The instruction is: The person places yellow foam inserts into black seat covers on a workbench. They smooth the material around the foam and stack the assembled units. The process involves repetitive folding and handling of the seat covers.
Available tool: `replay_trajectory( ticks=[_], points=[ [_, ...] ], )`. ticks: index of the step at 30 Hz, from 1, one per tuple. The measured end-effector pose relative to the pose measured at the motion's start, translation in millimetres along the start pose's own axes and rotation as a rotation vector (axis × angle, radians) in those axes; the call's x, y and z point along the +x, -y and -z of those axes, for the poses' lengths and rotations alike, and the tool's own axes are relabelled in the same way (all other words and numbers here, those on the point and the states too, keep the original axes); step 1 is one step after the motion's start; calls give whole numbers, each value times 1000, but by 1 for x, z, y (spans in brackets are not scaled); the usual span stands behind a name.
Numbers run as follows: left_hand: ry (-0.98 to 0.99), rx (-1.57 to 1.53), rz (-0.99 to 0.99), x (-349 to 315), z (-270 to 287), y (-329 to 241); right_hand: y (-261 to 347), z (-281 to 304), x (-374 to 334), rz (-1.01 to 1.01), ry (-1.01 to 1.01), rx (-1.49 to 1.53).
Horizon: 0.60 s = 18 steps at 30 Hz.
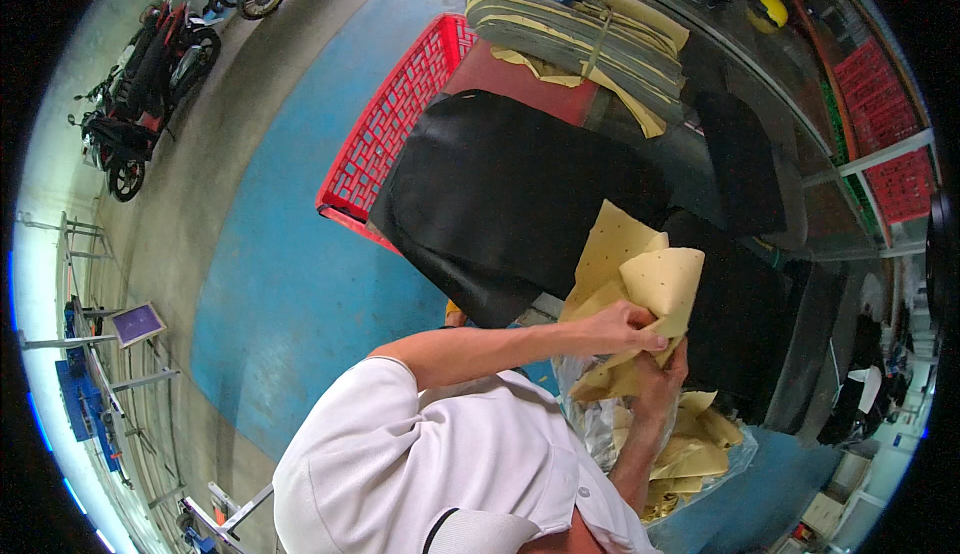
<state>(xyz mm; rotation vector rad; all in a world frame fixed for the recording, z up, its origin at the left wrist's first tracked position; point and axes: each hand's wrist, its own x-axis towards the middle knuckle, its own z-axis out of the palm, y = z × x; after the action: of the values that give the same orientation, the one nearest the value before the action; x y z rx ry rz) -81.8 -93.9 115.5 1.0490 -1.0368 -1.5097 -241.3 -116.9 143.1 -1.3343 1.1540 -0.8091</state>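
Observation:
Both my hands are closed on a tan sheet point(620, 254) dotted with small dark marks or holes, which is bent and curled over on itself. My left hand point(622, 329) pinches it from the left, fingertips at the curled part. Just below, my right hand point(662, 379) grips its lower end, close to the left fingers. Under my right forearm, a see-through plastic bag point(738, 454) holds several crumpled tan pieces point(700, 439). A large black sheet point(500, 189) lies on the work surface in front of me.
A red plastic crate point(385, 124) stands beyond the black sheet at left. A stack of grey and tan sheets point(580, 39) lies at the far end. More black material point(730, 314) is on the right. Motorcycles point(145, 94) and metal racks point(100, 354) line the left side.

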Motion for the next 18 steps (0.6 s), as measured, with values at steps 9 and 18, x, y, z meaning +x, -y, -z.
replay_trajectory(
  ticks=[9, 18],
  points=[
    [-1691, 102, 103, -102, 221, 114, -31, 277, -94, -163, -1151, -1051],
    [-1493, -616, 215, -123, 259, 94, -158, 234, -139, -810, -735, -1275]
  ],
)
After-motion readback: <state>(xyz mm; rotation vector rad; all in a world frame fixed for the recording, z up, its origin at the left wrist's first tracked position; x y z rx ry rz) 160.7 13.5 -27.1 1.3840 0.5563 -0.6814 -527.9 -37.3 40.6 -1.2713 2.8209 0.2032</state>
